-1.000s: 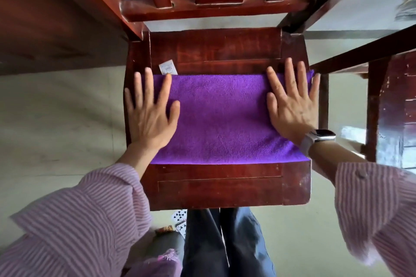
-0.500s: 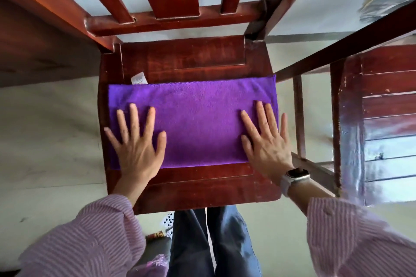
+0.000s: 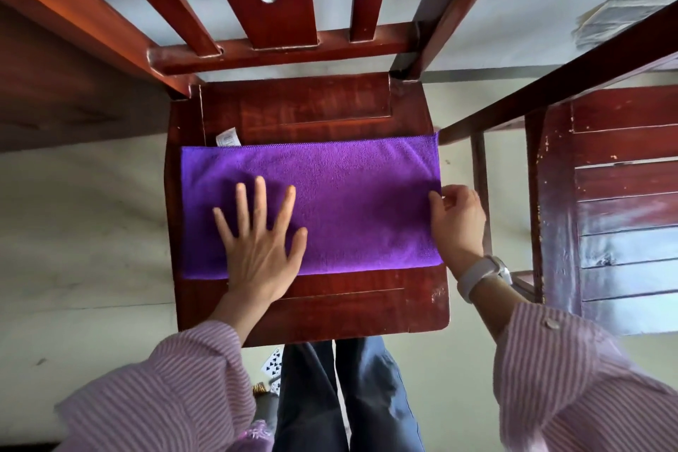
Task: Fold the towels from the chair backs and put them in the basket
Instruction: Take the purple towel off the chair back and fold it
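A purple towel, folded into a long rectangle, lies flat across the seat of a dark red wooden chair. A small white label sticks out at its far left corner. My left hand presses flat on the towel's left part, fingers spread. My right hand is at the towel's right edge, fingers curled and pinching that edge. No basket is in view.
The chair's slatted back rises at the top. A second red wooden chair stands close on the right. Playing cards lie on the pale floor by my legs. A dark table edge is at the left.
My left hand slid right, toward the towel's middle, staying flat. My right hand left the towel's top, moved to its right edge and curled its fingers onto that edge.
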The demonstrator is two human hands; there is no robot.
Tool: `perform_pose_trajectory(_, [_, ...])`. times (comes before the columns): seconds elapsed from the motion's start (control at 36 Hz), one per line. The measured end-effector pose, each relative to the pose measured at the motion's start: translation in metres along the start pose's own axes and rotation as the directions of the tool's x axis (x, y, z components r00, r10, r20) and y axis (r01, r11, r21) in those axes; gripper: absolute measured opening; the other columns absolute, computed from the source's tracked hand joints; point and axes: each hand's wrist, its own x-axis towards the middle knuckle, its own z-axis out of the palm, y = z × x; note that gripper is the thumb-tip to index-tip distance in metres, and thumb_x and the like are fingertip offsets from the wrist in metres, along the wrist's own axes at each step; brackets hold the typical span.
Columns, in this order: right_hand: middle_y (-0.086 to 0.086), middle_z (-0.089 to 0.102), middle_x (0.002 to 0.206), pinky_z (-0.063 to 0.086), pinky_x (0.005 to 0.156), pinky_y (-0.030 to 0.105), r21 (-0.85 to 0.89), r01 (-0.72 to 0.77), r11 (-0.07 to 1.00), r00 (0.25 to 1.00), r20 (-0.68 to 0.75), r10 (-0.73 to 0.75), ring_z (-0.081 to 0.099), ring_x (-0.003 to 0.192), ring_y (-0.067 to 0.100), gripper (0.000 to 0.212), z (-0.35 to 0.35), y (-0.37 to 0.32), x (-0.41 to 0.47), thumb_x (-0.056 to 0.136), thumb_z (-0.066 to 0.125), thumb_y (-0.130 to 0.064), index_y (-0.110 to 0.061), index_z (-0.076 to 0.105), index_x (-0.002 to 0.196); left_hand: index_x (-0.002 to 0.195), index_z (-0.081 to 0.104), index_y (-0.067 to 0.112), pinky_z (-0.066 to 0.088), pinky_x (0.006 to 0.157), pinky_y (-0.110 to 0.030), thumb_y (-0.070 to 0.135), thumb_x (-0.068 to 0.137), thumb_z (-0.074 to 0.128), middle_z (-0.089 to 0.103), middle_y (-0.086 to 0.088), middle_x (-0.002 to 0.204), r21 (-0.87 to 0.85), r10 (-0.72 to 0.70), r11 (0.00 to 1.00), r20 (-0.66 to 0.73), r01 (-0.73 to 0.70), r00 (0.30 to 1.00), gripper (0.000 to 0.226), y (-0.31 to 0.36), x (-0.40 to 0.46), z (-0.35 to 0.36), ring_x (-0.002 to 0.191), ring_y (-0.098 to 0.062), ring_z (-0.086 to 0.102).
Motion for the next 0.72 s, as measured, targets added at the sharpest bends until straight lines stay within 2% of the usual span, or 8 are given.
perform_pose_trajectory(0.14, [0.017, 0.062, 0.107, 0.040, 0.088, 0.038, -0.086, -0.177, 0.980, 0.981, 0.067, 0.183, 0.052, 0.107, 0.036, 0.024, -0.001, -0.010, 0.006, 0.087, 0.055, -0.024, -0.005, 0.061, 0.101, 0.144, 0.012, 0.032, 0.009, 0.105, -0.067, 0.055, 0.085, 0.022, 0.010, -0.013, 0.155, 0.013, -0.038, 0.999, 0.054, 0.037, 0.998, 0.064, 0.004, 0.001, 0.006, 0.141, -0.038, 0.004])
perform_pose_trajectory(0.19, [0.017, 0.062, 0.093, 0.043, 0.081, 0.038, -0.108, -0.213, 0.971, 0.969, 0.100, 0.224, 0.055, 0.098, 0.038, 0.017, -0.002, -0.012, 0.008, 0.085, 0.054, -0.024, -0.009, 0.062, 0.084, 0.144, 0.013, 0.031, 0.010, 0.105, -0.067, 0.055, 0.086, 0.022, 0.011, -0.013, 0.154, 0.017, -0.027, 1.000, 0.060, 0.026, 0.998, 0.064, 0.003, 0.001, 0.006, 0.141, -0.038, 0.006])
perform_pose_trajectory(0.28, [0.018, 0.051, 0.070, 0.036, 0.063, 0.034, -0.143, -0.214, 0.966, 0.962, 0.142, 0.235, 0.049, 0.075, 0.038, 0.032, -0.003, -0.019, 0.010, 0.081, 0.051, -0.018, -0.008, 0.042, 0.052, 0.144, 0.016, 0.031, 0.010, 0.104, -0.067, 0.056, 0.085, 0.022, 0.012, -0.013, 0.154, 0.028, -0.017, 1.000, 0.075, 0.015, 0.997, 0.065, 0.001, 0.001, 0.004, 0.141, -0.039, 0.007])
perform_pose_trajectory(0.42, [0.017, 0.060, 0.097, 0.040, 0.082, 0.039, -0.216, -0.169, 0.962, 0.974, 0.111, 0.196, 0.053, 0.095, 0.039, 0.017, -0.004, -0.025, 0.004, 0.082, 0.048, -0.024, -0.008, 0.054, 0.081, 0.143, 0.008, 0.033, 0.005, 0.106, -0.065, 0.059, 0.083, 0.017, 0.006, -0.011, 0.155, 0.023, -0.027, 0.999, 0.104, 0.025, 0.994, 0.066, 0.003, 0.002, 0.001, 0.141, -0.037, 0.002])
perform_pose_trajectory(0.56, [0.012, 0.065, 0.093, 0.046, 0.087, 0.040, 0.080, -0.283, 0.956, 0.945, 0.192, 0.264, 0.059, 0.095, 0.031, 0.031, -0.019, -0.026, -0.002, 0.084, 0.059, -0.021, -0.003, 0.055, 0.110, 0.144, 0.000, 0.037, -0.002, 0.108, -0.061, 0.057, 0.089, 0.034, -0.013, -0.005, 0.155, -0.035, -0.005, 0.999, 0.178, 0.011, 0.984, 0.068, 0.003, 0.003, -0.008, 0.141, -0.031, -0.016])
perform_pose_trajectory(0.61, [0.008, 0.059, 0.073, 0.051, 0.075, 0.041, 0.246, -0.357, 0.901, 0.917, 0.279, 0.287, 0.056, 0.076, 0.025, 0.017, -0.028, -0.031, -0.004, 0.080, 0.065, -0.020, -0.006, 0.065, 0.090, 0.145, 0.011, 0.036, -0.002, 0.109, -0.058, 0.048, 0.089, 0.046, -0.010, -0.003, 0.156, -0.150, -0.001, 0.988, 0.170, 0.027, 0.985, 0.067, 0.002, 0.006, -0.015, 0.141, -0.027, -0.015])
perform_pose_trajectory(0.67, [0.002, 0.055, 0.063, 0.047, 0.065, 0.030, 0.324, -0.334, 0.885, 0.923, 0.303, 0.238, 0.051, 0.065, 0.017, 0.013, -0.036, -0.045, -0.010, 0.079, 0.067, -0.019, -0.013, 0.065, 0.068, 0.137, 0.040, 0.027, 0.005, 0.112, -0.049, 0.031, 0.090, 0.054, 0.015, -0.003, 0.154, -0.449, -0.061, 0.888, 0.098, 0.098, 0.993, 0.050, 0.003, 0.009, -0.030, 0.143, -0.024, 0.002])
perform_pose_trajectory(0.72, [-0.006, 0.057, 0.064, 0.043, 0.059, 0.012, 0.357, -0.195, 0.914, 0.949, 0.303, 0.084, 0.052, 0.057, 0.001, 0.009, -0.038, -0.072, -0.024, 0.081, 0.067, -0.016, -0.014, 0.064, 0.073, 0.120, 0.058, 0.015, 0.026, 0.107, -0.030, 0.016, 0.092, 0.053, 0.048, -0.006, 0.137, -0.802, -0.217, 0.547, 0.139, 0.239, 0.966, 0.029, 0.003, 0.012, -0.049, 0.132, -0.019, 0.036])
